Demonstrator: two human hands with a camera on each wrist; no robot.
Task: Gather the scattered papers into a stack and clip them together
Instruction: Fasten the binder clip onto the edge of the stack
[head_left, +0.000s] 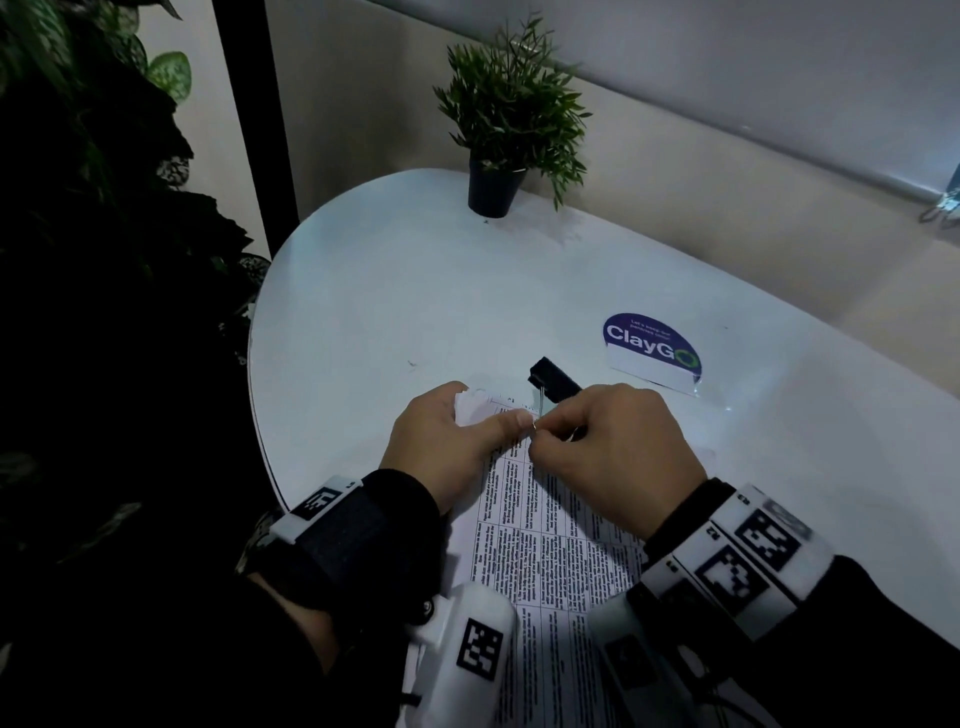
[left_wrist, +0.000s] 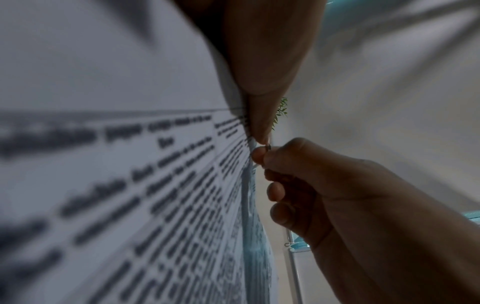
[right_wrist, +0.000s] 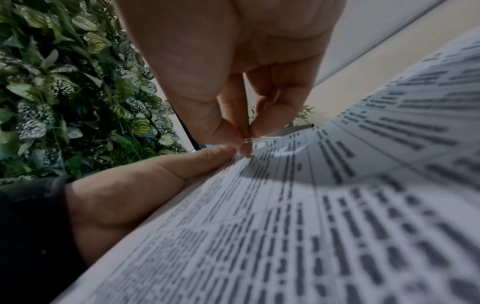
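Gathered already into one stack of papers (head_left: 545, 525), lying at the near edge of the worktop (head_left: 415, 291) and lifted at the far corner. Left hand (head_left: 447, 447) clamped on that corner, thumb on top and fingers underneath, probably to keep the sheets square and give the clip an edge to bite. Right hand (head_left: 608, 452) curled, thumb and forefinger pinching a thin wire paper clip (right_wrist: 255, 140) right at the paper's edge, touching the left thumb tip; likely mid-slide onto the sheets, though how far on cannot be told. Just beyond the hands, a black binder clip (head_left: 553, 380) with a wire handle, untouched. Further right, a small sign (head_left: 652, 345); at the far edge, a potted plant (head_left: 506, 119). Nothing blocking the corner except the left thumb itself, close to the clip's path. Leafy wall (right_wrist: 64, 92) off the left side.
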